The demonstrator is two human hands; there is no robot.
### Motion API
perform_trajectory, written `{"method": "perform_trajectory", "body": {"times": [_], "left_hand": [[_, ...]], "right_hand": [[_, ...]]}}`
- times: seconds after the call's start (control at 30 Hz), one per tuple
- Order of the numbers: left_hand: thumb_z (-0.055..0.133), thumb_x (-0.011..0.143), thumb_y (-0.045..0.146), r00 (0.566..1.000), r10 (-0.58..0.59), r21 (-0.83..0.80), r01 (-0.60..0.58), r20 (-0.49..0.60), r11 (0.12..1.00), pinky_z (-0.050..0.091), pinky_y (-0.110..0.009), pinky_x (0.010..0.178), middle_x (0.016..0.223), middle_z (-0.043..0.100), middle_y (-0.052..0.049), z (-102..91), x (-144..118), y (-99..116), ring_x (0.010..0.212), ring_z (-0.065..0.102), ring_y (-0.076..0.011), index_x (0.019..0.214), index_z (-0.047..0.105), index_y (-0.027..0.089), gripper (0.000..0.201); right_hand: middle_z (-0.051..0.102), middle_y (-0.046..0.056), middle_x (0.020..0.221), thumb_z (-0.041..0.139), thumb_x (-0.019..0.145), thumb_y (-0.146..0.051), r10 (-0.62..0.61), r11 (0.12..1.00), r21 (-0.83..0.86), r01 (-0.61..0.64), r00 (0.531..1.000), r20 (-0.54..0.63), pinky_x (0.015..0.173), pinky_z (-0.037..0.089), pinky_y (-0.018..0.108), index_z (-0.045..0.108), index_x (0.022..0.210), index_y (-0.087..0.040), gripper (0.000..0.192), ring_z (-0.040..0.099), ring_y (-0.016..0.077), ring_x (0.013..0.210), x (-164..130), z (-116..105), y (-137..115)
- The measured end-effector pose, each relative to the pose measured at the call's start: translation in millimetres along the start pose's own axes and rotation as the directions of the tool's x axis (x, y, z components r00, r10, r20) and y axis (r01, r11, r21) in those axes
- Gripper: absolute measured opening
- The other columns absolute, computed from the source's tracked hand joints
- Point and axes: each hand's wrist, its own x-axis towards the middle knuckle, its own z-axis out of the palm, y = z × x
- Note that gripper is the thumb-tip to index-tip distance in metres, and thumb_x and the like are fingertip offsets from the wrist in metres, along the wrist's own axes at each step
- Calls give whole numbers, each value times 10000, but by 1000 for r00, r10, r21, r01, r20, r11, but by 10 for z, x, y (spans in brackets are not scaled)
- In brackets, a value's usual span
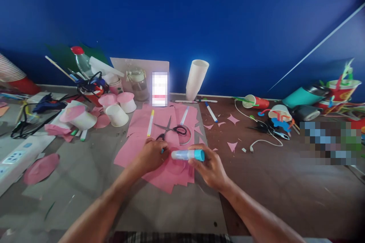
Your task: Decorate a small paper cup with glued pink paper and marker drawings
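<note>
My right hand (209,166) grips a glue stick (187,155) with a blue end, held level over the pink paper sheets (142,145). My left hand (152,155) is closed beside it, with a small blue piece, perhaps the cap, showing at its fingertips; it rests on the pink paper. Just beyond my hands lie black-handled scissors (170,129), a yellow marker (150,123) and a white pen (184,115) on the paper.
White paper cups with pink lids (116,115) stand at the left. A stack of white cups (196,79) leans by the blue wall. A power strip (14,157) lies far left. Pink scraps (232,145), a white cable (264,142), markers and red cups crowd the right.
</note>
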Motion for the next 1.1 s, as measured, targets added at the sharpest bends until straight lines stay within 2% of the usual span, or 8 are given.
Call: {"method": "perform_trajectory", "body": {"times": [0.13,0.37,0.6,0.77,0.83,0.93,1.1], "left_hand": [[494,850,206,1000,-2,-14,2,-8,1000,378,-363,814,676,668,-19,9,-5,-10,663,590,-176,641,492,207,209],[486,881,224,1000,3,48,-4,14,999,390,-359,843,759,725,-26,-6,-5,8,752,646,-192,677,570,199,222],[487,878,202,999,-2,70,-1,37,998,398,-347,835,778,747,-37,-31,-13,39,773,661,-192,679,578,194,220],[491,857,187,999,-12,43,10,32,999,409,-333,807,704,708,-19,-43,-10,31,695,636,-173,651,544,195,212],[490,845,169,999,-14,40,13,39,999,408,-341,826,708,703,-16,-43,-7,26,688,632,-169,656,539,194,197],[467,893,214,999,-14,47,12,43,999,406,-337,807,719,703,-24,-37,-1,16,693,630,-172,656,523,195,244],[473,904,233,999,-7,36,5,50,999,400,-328,788,777,725,-29,-31,5,6,749,650,-186,702,551,196,220]], "right_hand": [[702,41,815,668,886,-433,21,1000,14,-22,1000,11,605,489,261,695,988,-187,268,608,164,655,26,-37,2],[749,84,881,686,875,-357,-90,972,-204,118,986,141,744,524,327,700,1010,-197,210,673,231,804,-1,94,92],[755,99,905,690,889,-368,-147,970,-169,177,973,177,734,527,324,708,1024,-189,226,679,240,829,-1,149,121],[718,53,836,690,882,-400,-61,998,-1,61,997,37,611,488,263,701,1012,-179,257,624,174,677,18,-10,38],[689,30,785,689,885,-399,-30,998,56,29,999,17,581,466,248,696,1003,-175,253,588,152,632,22,-67,12],[681,33,783,695,871,-403,-33,998,54,30,998,57,594,464,251,698,978,-172,254,585,152,641,21,-82,5],[700,53,791,722,818,-379,-30,995,-89,50,978,209,652,479,275,721,951,-182,238,618,188,724,15,-5,14]]}}
